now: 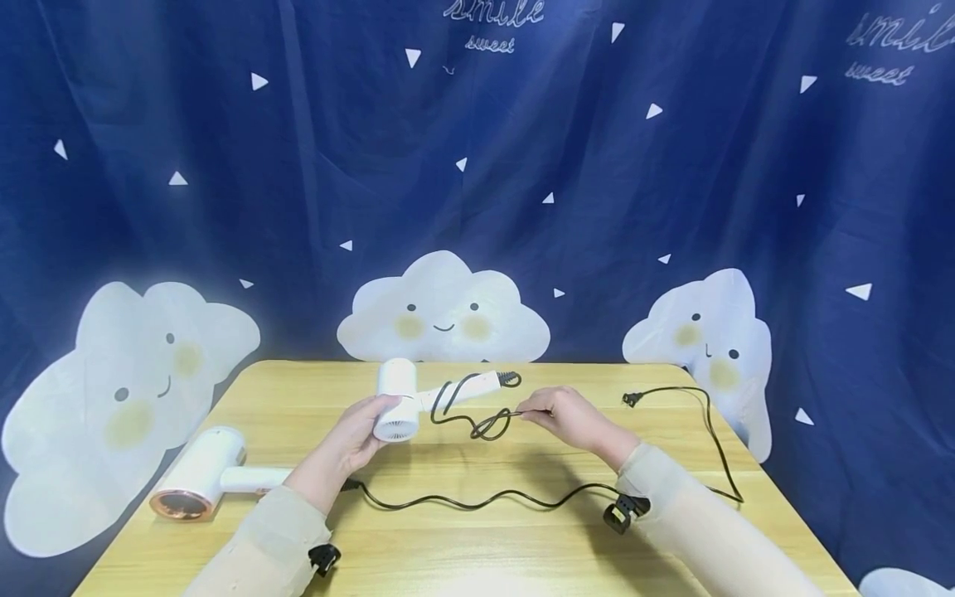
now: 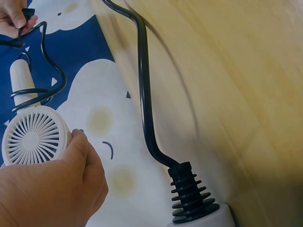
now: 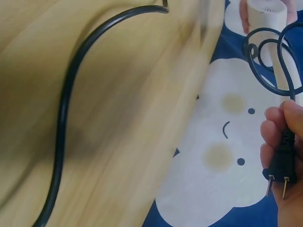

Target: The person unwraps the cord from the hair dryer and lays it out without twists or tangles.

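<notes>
My left hand [image 1: 356, 433] grips a small white hair dryer [image 1: 398, 380] by its barrel, above the table. The slatted round grille [image 2: 32, 137] faces the left wrist camera. A black cord [image 2: 60, 78] winds loosely round the dryer's handle [image 1: 477, 385], which points right, and hangs in a loop. At the cord's other end, my right hand [image 1: 573, 419] holds the black two-pin plug [image 3: 283, 163], its pins pointing back past the palm. The thumb and fingers close on the cord just beside the plug.
A second white hair dryer [image 1: 205, 464] with a copper-coloured rim lies at the table's left, its handle partly behind my left forearm. Its black cord [image 1: 477, 505] snakes right under my right arm to a plug [image 1: 632, 400] at the back right. A blue cloud-print curtain [image 1: 462, 207] hangs behind the wooden table.
</notes>
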### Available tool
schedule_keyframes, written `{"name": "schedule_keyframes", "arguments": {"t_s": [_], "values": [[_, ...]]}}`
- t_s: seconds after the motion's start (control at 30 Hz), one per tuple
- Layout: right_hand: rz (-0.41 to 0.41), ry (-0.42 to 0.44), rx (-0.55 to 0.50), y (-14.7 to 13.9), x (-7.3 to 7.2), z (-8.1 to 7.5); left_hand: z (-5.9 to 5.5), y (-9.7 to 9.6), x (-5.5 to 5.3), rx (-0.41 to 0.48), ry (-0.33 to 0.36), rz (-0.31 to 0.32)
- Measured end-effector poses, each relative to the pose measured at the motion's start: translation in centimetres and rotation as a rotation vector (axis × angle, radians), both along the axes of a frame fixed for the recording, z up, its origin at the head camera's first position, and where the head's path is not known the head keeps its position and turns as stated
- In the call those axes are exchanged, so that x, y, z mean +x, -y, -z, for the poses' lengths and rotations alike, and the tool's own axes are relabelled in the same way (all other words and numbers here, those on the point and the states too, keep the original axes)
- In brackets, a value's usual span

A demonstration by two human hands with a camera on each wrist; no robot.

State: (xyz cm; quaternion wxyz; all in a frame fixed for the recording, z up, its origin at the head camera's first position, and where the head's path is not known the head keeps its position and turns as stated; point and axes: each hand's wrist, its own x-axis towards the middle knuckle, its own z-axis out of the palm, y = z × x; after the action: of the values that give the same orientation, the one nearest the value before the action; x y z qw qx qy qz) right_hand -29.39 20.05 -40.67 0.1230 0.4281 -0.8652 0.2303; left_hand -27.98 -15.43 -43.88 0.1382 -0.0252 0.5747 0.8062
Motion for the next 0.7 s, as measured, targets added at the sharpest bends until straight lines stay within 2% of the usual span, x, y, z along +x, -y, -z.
{"name": "schedule_keyframes", "arguments": {"t_s": [0.2, 0.5, 0.7], "values": [[-0.025, -0.001, -0.011, 0.3, 0.3, -0.9, 0.2, 0.0, 0.2, -0.007, 0.009, -0.004], [-0.085, -0.029, -0.034, 1.3, 1.0, -3.7, 0.3, 0.1, 0.1, -0.015, 0.008, 0.002], [-0.096, -0.016, -0.059, 1.8, 1.2, -5.1, 0.4, 0.1, 0.2, -0.022, 0.009, 0.01]]}}
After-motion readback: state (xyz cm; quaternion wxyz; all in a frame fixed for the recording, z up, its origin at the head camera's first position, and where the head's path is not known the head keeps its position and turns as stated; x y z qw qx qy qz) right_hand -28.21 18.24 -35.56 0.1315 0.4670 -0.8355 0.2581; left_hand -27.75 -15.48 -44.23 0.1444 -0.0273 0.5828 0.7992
